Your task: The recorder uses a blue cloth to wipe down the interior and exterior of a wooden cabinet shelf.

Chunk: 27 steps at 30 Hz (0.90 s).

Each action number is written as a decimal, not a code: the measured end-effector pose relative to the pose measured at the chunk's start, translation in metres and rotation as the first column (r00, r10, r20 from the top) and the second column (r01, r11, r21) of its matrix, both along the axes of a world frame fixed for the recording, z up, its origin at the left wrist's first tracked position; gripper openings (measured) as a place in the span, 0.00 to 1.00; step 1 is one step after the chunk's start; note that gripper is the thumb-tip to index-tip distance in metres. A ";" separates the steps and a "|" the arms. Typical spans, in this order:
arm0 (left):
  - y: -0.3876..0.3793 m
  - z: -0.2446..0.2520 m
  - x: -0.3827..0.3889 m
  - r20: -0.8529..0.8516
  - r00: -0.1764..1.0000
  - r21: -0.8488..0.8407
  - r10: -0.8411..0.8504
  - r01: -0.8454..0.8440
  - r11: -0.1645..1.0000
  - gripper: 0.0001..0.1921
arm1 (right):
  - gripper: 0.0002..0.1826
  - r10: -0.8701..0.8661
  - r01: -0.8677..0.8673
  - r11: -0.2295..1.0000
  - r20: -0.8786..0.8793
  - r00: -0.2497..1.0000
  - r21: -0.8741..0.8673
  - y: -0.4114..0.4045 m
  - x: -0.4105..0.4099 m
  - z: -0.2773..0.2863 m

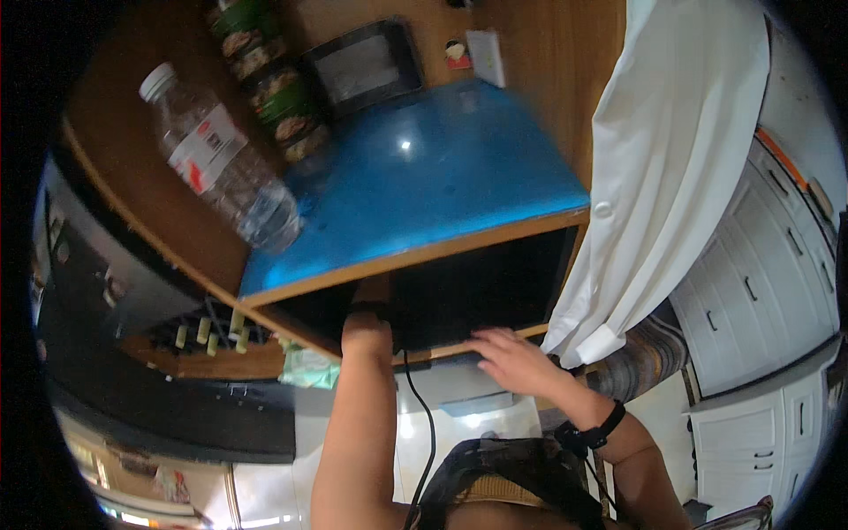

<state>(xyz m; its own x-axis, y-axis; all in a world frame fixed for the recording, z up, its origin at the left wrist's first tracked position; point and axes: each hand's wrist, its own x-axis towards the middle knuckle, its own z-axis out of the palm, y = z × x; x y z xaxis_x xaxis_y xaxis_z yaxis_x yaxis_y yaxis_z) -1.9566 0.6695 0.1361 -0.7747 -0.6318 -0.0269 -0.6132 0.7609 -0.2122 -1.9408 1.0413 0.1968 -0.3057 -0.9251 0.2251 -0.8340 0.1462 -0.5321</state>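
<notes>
My left hand (368, 318) reaches into the dark compartment (464, 291) below a blue-topped wooden shelf (424, 179); its fingers are hidden in shadow, so what it touches does not show. At the compartment's lower front edge is my right hand (507, 358), fingers spread and empty, with a black band (593, 427) around the wrist. A black cable (427, 417) runs down between my arms. On the blue surface, at its left end, stands a clear plastic bottle (222, 159) with a white cap and a label.
Behind the bottle are stacked jars (285, 109) with green labels and a black-framed item (364, 66). A white curtain (669, 172) hangs on the right, before white cabinets (748, 298). Green-and-white soft packaging (308, 368) lies left of my left forearm.
</notes>
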 end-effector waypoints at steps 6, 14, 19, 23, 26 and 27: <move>-0.033 0.006 -0.023 -0.118 0.992 0.032 -0.033 0.037 0.999 0.24 | 0.20 -0.020 0.035 0.996 0.175 0.984 -0.084 0.023 0.012 0.017; 0.002 -0.015 -0.120 -0.661 0.545 -0.121 -0.515 0.600 0.791 0.23 | 0.14 -0.003 0.023 0.983 0.106 0.994 -0.185 0.047 0.011 0.016; 0.145 0.038 -0.140 -0.459 0.757 0.202 -0.465 0.598 0.776 0.24 | 0.12 -0.059 0.091 0.979 0.172 0.983 -0.181 0.092 0.005 0.019; 0.173 0.052 -0.082 -0.308 0.812 0.338 -0.495 0.580 0.741 0.22 | 0.15 0.046 -0.012 0.978 0.158 0.986 -0.207 0.115 0.008 0.019; 0.213 0.046 -0.013 -0.439 0.669 0.345 -0.599 0.742 0.575 0.24 | 0.15 0.128 -0.077 0.967 0.203 0.971 -0.243 0.121 0.003 0.008; 0.230 0.041 0.016 -0.559 0.570 0.288 -0.602 0.814 0.504 0.25 | 0.15 0.149 -0.093 0.966 0.223 0.963 -0.242 0.121 0.002 0.005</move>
<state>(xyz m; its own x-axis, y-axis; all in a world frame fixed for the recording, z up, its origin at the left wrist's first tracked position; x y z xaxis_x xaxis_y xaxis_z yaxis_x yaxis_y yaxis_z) -1.9402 0.8993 0.1776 -0.9591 0.1645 0.2305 0.2470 0.8840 0.3969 -1.9391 1.1626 0.2017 -0.2650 -0.8912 0.3680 -0.6832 -0.0958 -0.7239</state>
